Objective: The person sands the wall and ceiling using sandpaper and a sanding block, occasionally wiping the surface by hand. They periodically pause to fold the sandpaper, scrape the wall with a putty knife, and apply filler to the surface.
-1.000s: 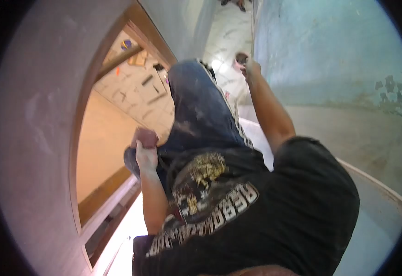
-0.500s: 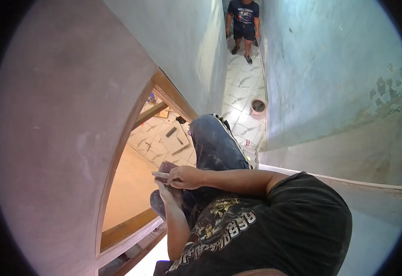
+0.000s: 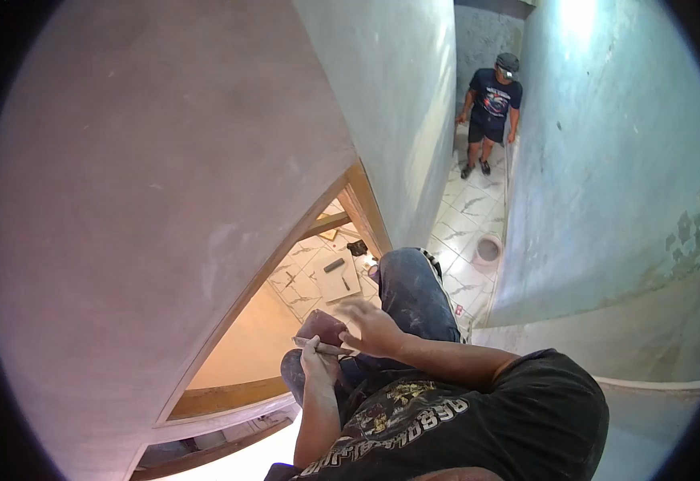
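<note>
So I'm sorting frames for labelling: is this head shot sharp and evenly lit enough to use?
Head view: fisheye bows the grey wall and a black vignette rings the frame; the right hand is motion-blurred, the left hand and its reddish-brown pad sharper; glare washes out the top of the blue wall and the bottom edge; the far person is small but clear.

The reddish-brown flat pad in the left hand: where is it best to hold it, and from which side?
Probably pinch the reddish-brown pad at its free upper part, coming from the right, where the open right hand is. It is flat and thin, and the left hand clasps its lower edge.
</note>
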A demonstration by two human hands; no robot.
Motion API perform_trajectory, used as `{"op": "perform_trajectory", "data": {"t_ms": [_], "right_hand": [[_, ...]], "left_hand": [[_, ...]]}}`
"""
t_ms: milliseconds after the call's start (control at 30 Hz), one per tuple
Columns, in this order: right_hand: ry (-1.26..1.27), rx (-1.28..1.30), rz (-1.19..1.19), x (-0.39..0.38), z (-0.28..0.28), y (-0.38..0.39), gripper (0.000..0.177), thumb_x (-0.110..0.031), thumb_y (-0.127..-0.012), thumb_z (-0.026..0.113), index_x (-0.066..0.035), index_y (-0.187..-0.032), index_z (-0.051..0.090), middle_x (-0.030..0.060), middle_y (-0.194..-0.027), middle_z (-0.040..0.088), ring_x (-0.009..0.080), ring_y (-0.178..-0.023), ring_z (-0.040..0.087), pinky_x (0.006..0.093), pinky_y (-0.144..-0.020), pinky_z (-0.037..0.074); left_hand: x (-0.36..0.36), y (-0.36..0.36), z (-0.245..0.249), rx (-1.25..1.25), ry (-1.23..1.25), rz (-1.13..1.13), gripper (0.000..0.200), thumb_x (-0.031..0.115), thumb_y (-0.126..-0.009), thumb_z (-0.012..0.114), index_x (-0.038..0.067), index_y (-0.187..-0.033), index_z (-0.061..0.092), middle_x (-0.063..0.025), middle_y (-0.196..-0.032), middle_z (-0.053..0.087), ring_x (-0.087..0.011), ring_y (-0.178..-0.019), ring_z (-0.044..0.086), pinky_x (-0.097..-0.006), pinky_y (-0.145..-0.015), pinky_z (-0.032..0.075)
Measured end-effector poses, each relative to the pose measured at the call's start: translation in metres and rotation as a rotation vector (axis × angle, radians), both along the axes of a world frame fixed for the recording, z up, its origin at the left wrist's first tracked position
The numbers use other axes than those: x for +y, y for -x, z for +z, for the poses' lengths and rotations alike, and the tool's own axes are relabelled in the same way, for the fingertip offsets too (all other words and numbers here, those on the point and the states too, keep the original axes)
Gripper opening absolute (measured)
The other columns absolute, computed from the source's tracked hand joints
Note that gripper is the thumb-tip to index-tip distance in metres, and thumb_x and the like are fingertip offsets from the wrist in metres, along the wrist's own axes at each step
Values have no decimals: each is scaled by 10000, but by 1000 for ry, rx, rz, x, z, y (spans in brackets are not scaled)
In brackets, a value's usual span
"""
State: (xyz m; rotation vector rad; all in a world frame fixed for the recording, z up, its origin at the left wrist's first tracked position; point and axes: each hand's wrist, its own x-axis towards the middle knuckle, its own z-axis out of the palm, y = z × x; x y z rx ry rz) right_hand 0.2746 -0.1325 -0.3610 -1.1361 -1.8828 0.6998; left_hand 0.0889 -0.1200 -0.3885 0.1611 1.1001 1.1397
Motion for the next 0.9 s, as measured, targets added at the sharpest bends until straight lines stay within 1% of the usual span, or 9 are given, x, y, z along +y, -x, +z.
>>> {"op": "perform_trajectory", "data": {"t_ms": [33,100,200,300,333,533,600,833,900], "right_hand": [[88,79,-198,5,-1,-2,619,-303,-800,668,-52,-1315,434,198,-1244,487,364,-1157,493,423,-994,400],[259,85,-137,13,0,-6,735,-381,-811,686,-7,-1359,370,204,-1295,468,344,-1216,463,425,-1032,360],[725,645,375,21,2,-9,713,-395,-870,649,13,-1382,367,134,-1239,528,219,-1142,506,365,-946,411],[1019,687,524,12,23,-12,626,-344,-920,595,29,-1371,373,165,-1267,512,210,-1142,494,338,-876,454],[975,732,456,5,9,-4,538,-325,-941,565,6,-1343,431,99,-1140,579,149,-991,542,293,-771,466],[816,680,454,-11,-9,11,386,-247,-978,498,-32,-1299,490,30,-972,605,98,-805,559,221,-669,454],[797,646,366,-13,-2,6,350,-224,-978,482,-15,-1257,510,50,-959,605,107,-788,550,246,-658,454],[720,519,-72,2,-35,-13,267,-184,-939,513,35,-1064,599,57,-905,624,113,-824,544,282,-746,450],[703,716,-130,8,-29,-29,240,-151,-927,527,31,-1059,614,41,-896,625,106,-830,540,275,-761,449]], "left_hand": [[-2,-3,8,-5,-12,12,328,136,-872,450,-54,-1139,464,-210,-1016,617,-373,-911,630,-499,-801,544],[-9,-6,28,25,-127,-188,334,149,-876,432,-59,-1136,466,-212,-1024,616,-392,-924,631,-546,-753,557],[-8,4,19,-61,-260,-462,431,153,-859,445,-64,-1231,444,-223,-1122,585,-400,-953,627,-552,-709,570],[-17,-7,26,-179,-331,-489,504,140,-830,470,-64,-1289,428,-225,-1153,578,-387,-958,630,-510,-715,577],[-20,-4,17,-159,-297,-428,495,143,-828,470,-61,-1278,440,-224,-1138,586,-386,-949,632,-497,-702,579],[-26,7,25,-146,-243,-473,466,127,-846,457,-48,-1277,433,-222,-1118,597,-392,-951,626,-514,-772,547],[-27,6,26,-59,-248,-472,465,128,-853,452,31,-1307,418,-187,-1172,568,-358,-1022,591,-495,-844,507],[-30,17,32,-96,-222,-260,433,124,-879,459,58,-1305,410,-186,-1228,527,-328,-1034,578,-469,-856,494],[-33,28,22,-103,-226,-240,421,138,-883,457,71,-1297,421,-186,-1214,532,-331,-1033,578,-470,-838,502]]}}
